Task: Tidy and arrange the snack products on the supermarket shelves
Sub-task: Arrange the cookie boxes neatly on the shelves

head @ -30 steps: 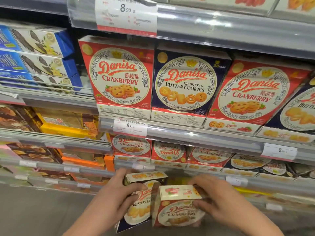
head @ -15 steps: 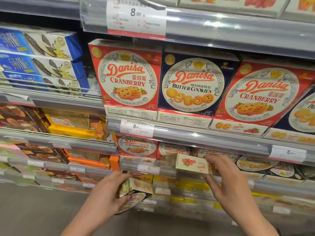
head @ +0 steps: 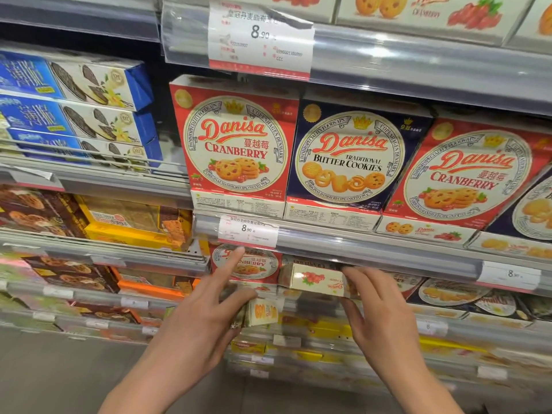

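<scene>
Our right fingers (head: 355,279) pinch the cranberry box (head: 313,279), sliding it into the lower shelf (head: 388,255); our left hand (head: 206,306) curls round the butter box (head: 261,313), 1 finger straight. Pushed crooked, the box could jam under the rail.

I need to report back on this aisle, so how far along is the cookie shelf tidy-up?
Done: the upper row's red cranberry box and blue butter cookie box stand upright, facing out. In hand: the right hand holds a cranberry box at the shelf below, while the left hand holds a butter cookie box. Left: seating both boxes.
</scene>
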Action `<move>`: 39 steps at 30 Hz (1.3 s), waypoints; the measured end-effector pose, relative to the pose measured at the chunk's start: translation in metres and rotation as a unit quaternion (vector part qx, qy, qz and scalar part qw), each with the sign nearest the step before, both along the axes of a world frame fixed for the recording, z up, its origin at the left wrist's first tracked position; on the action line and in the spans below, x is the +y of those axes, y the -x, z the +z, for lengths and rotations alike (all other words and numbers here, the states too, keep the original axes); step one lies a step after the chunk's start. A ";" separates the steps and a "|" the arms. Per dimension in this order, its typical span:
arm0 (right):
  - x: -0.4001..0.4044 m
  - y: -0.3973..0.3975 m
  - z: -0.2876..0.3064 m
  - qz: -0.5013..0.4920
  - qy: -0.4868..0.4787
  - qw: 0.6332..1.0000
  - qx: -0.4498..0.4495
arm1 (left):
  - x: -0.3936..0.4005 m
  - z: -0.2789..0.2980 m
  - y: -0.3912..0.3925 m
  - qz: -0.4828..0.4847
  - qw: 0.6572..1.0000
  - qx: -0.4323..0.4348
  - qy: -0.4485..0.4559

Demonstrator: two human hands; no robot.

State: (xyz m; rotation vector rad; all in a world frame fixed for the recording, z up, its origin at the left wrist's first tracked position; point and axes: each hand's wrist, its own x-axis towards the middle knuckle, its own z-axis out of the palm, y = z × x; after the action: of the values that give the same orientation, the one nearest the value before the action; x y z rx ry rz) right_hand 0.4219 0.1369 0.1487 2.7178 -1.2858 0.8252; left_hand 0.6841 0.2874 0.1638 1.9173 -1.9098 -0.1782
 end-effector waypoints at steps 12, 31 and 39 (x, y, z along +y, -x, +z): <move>-0.016 -0.020 -0.017 -0.011 0.064 0.997 0.034 | -0.015 -0.001 0.000 -0.014 0.999 -0.023 0.030; -0.049 -0.032 -0.013 -0.038 0.083 0.991 0.102 | -0.016 0.002 0.008 0.019 0.999 -0.031 0.014; -0.068 -0.028 -0.010 -0.054 0.036 0.970 0.235 | -0.016 0.003 0.014 0.029 0.999 -0.027 0.004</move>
State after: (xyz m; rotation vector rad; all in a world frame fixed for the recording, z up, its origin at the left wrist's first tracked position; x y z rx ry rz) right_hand 0.4502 0.0692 0.1384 2.5360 -1.2465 0.1881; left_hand 0.6705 0.2712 0.1670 1.9897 -1.8831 -0.1024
